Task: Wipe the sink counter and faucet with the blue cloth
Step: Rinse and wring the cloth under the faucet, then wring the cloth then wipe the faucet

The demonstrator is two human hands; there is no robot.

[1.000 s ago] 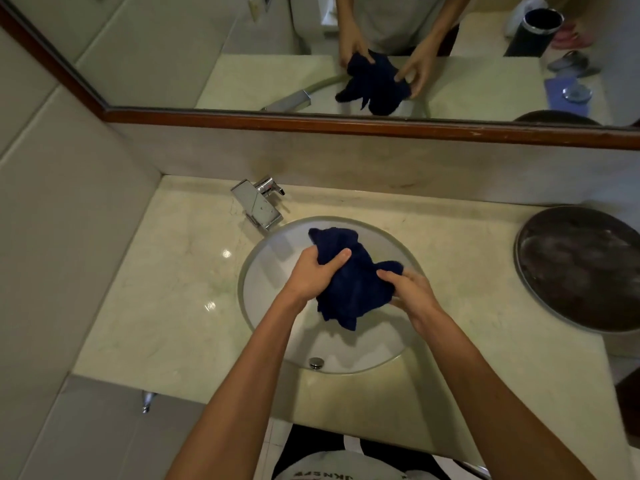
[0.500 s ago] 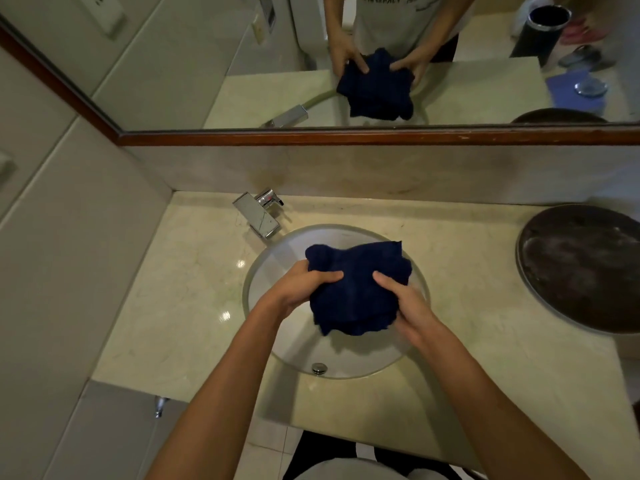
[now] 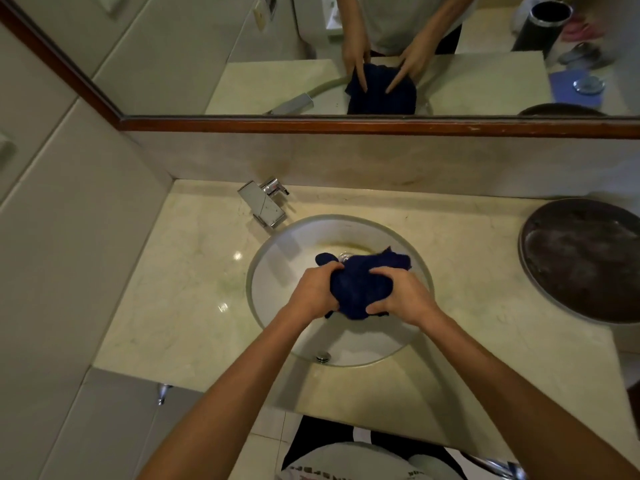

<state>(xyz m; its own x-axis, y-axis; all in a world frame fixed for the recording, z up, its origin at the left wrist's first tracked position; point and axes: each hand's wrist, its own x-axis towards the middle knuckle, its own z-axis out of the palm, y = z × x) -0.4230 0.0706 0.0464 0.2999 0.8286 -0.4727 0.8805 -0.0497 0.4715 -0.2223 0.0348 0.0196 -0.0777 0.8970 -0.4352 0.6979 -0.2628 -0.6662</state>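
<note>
Head view: both hands are gathered over the round white basin (image 3: 273, 306), which serves as the landmark here. The left hand (image 3: 313, 294) and the right hand (image 3: 403, 297) are each closed around the dark blue cloth (image 3: 360, 289), bunching it into a wad between them; fingers curl over its top and sides, so neither hand is free. The cloth hangs above the middle of the basin, with a loose corner sticking out toward the back rim and a small flap showing below the hands. Whether it touches the basin's floor cannot be told.

The chrome faucet (image 3: 265, 206) stands at the basin's back-left rim, its square spout slanting down toward the bowl. From the cloth it lies up and to the left, so the left hand is the nearer one to it. The marble counter (image 3: 180, 282) wraps around the basin on all sides, with a wide bare stretch to the basin's left and another to its right, where a dark round tray (image 3: 585, 265) sits well apart from the rim. A small drain fitting (image 3: 323, 356) shows at the basin's near edge.

The mirror (image 3: 173, 46) behind the basin repeats the hands and cloth from the front.

Judged from this, wiping has not begun on counter or faucet; the cloth is being squeezed or gathered first.
</note>
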